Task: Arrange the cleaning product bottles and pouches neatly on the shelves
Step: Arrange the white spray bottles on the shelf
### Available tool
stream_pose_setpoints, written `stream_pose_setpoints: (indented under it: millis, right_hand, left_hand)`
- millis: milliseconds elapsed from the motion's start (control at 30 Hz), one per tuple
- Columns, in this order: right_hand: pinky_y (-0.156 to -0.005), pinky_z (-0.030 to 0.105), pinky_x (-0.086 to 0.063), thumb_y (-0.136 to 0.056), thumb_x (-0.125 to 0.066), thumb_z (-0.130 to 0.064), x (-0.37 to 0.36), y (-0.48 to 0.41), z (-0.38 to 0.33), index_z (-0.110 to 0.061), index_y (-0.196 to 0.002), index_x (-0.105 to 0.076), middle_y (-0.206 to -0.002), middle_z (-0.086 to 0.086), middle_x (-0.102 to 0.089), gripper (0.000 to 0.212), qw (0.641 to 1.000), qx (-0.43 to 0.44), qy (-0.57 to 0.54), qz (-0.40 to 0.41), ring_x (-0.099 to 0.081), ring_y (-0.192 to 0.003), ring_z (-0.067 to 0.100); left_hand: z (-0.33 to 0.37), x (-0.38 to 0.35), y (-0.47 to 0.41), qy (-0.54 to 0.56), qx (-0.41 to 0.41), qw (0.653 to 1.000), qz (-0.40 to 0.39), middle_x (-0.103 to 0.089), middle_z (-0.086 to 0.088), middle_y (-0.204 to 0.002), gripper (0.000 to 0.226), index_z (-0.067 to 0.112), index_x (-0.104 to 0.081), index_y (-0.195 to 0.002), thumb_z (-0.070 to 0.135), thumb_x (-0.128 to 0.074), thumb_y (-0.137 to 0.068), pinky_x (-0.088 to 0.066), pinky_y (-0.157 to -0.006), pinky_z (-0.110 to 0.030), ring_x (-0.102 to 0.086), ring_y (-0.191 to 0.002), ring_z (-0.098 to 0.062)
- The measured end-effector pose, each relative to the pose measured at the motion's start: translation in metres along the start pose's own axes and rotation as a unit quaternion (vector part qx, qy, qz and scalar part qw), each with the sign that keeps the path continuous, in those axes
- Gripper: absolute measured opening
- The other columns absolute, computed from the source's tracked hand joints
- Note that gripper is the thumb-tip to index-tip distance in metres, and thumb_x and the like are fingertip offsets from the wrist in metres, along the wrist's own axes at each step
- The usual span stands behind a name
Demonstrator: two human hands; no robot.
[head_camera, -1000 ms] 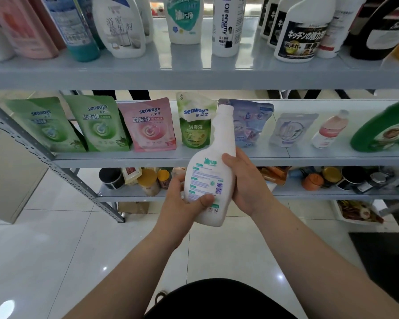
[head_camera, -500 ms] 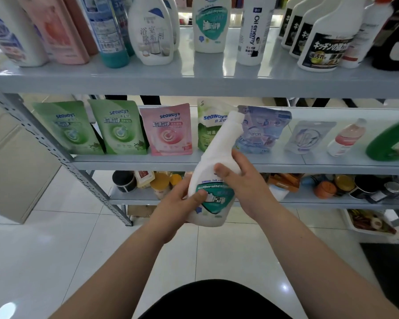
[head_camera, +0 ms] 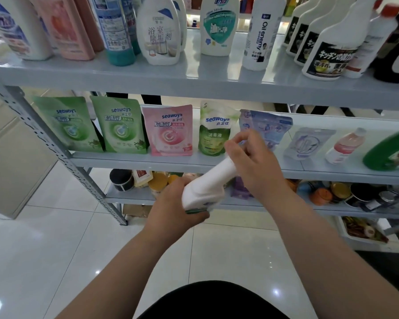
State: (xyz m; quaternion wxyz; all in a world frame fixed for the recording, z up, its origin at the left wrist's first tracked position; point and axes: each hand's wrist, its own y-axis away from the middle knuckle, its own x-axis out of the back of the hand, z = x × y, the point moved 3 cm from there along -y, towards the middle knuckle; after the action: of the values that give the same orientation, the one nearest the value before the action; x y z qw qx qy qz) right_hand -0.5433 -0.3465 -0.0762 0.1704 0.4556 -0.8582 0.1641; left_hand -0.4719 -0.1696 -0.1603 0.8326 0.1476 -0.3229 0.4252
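The white bottle [head_camera: 205, 187] is held tilted, neck up to the right, before the middle shelf [head_camera: 134, 161]. Green pouches [head_camera: 121, 127] and a pink pouch [head_camera: 168, 132] stand upright on it.

"Seaways" marks the pink pouch [head_camera: 168, 132] and a green pouch [head_camera: 122, 130]; "Oil enemy" runs down a tall bottle [head_camera: 260, 35].

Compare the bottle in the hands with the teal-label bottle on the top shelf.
The held bottle lies tilted, neck up-right; the shelf bottle stands upright. The left hand and right hand grip the held bottle; the shelf bottle stands free on the top shelf. The shelf bottle's teal label faces out; the held bottle shows mostly plain white. Both are white.
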Motion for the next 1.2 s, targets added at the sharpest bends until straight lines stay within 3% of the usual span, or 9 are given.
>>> stream_pose_setpoints:
  millis: [100,167,267,367,467,633,933,1067,1200]
  right_hand:
    - [-0.056,0.029,-0.036,-0.105,-0.041,-0.043,0.005,-0.012,0.001,-0.026,-0.087,-0.054,-0.083,-0.002,-0.057,0.028,0.967,0.046,0.251,-0.01,-0.054,-0.078,0.02]
    - [-0.053,0.028,-0.034,-0.103,-0.047,-0.032,0.01,-0.015,0.001,-0.021,-0.1,-0.055,-0.09,0.003,-0.059,0.014,0.911,0.098,0.401,0.001,-0.053,-0.078,0.022]
    - [-0.052,0.028,-0.038,-0.098,-0.057,-0.02,0.006,-0.015,0.002,-0.012,-0.107,-0.056,-0.091,0.006,-0.061,0.012,0.86,0.17,0.48,-0.017,-0.049,-0.07,0.023]
    - [-0.044,0.023,-0.019,-0.099,-0.045,-0.027,0.005,-0.017,-0.005,-0.014,-0.083,-0.057,-0.065,0.0,-0.052,0.024,0.884,0.227,0.408,0.007,-0.047,-0.053,0.023]
    - [-0.046,0.021,-0.028,-0.098,-0.03,-0.038,0.002,-0.018,-0.009,-0.015,-0.077,-0.059,-0.063,-0.003,-0.052,0.042,0.9,0.266,0.344,-0.019,-0.047,-0.053,0.021]
    - [-0.046,0.022,-0.029,-0.099,-0.029,-0.038,-0.002,-0.025,-0.02,-0.018,-0.076,-0.052,-0.064,-0.007,-0.048,0.038,0.891,0.278,0.359,-0.029,-0.046,-0.053,0.019]
    - [-0.062,0.034,-0.036,-0.109,-0.028,-0.042,-0.02,-0.043,-0.017,-0.016,-0.093,-0.059,-0.084,0.003,-0.06,0.043,0.928,0.029,0.37,-0.039,-0.055,-0.077,0.022]
    - [-0.071,0.036,-0.043,-0.105,-0.041,-0.052,-0.037,-0.033,-0.029,-0.022,-0.098,-0.052,-0.089,-0.003,-0.058,0.032,0.991,0.026,0.121,-0.044,-0.056,-0.08,0.014]
    - [-0.072,0.012,-0.053,-0.099,-0.053,-0.046,-0.074,-0.01,-0.02,-0.035,-0.117,-0.052,-0.111,-0.013,-0.064,0.021,0.983,-0.057,-0.105,-0.137,-0.066,-0.089,-0.011]
  left_hand:
    - [0.002,-0.004,0.0,-0.062,-0.001,0.998,0.026,-0.051,0.016,-0.105,0.068,0.028,-0.051,-0.12,0.042,-0.089,-0.067,-0.038,-0.066,-0.026,-0.05,-0.091,-0.011]
    - [0.004,-0.004,0.0,-0.104,-0.011,0.994,0.039,-0.049,0.015,-0.106,0.068,0.026,-0.051,-0.123,0.043,-0.088,-0.069,-0.035,-0.066,-0.027,-0.047,-0.089,-0.01]
    - [0.004,-0.001,-0.004,-0.114,-0.022,0.993,0.017,-0.053,0.014,-0.108,0.07,0.027,-0.05,-0.127,0.044,-0.088,-0.069,-0.034,-0.063,-0.022,-0.046,-0.088,-0.009]
    - [-0.001,0.005,-0.007,-0.049,-0.007,0.996,-0.073,-0.056,0.024,-0.1,0.07,0.043,-0.047,-0.119,0.045,-0.09,-0.064,-0.037,-0.063,-0.013,-0.055,-0.085,-0.001]
    - [-0.004,0.005,-0.003,0.02,0.007,0.991,-0.135,-0.065,0.024,-0.096,0.067,0.054,-0.047,-0.108,0.041,-0.093,-0.061,-0.046,-0.063,-0.011,-0.062,-0.084,0.007]
    - [-0.007,0.003,-0.003,0.045,0.019,0.992,-0.116,-0.067,0.02,-0.098,0.069,0.056,-0.046,-0.109,0.041,-0.092,-0.061,-0.059,-0.074,-0.026,-0.064,-0.086,0.003]
    - [-0.014,0.01,-0.012,-0.045,0.035,0.998,-0.021,-0.056,0.014,-0.111,0.073,0.035,-0.046,-0.123,0.049,-0.088,-0.065,-0.047,-0.072,-0.029,-0.058,-0.092,-0.011]
    - [-0.017,0.028,-0.016,0.088,0.05,0.995,-0.011,-0.058,0.016,-0.097,0.051,0.034,-0.047,-0.11,0.04,-0.084,-0.075,-0.049,-0.059,-0.023,-0.059,-0.087,-0.004]
    - [-0.004,0.061,-0.024,0.304,0.045,0.95,0.052,-0.066,0.009,-0.1,0.023,0.034,-0.054,-0.106,0.053,-0.049,-0.093,-0.055,-0.062,-0.021,-0.069,-0.091,-0.009]
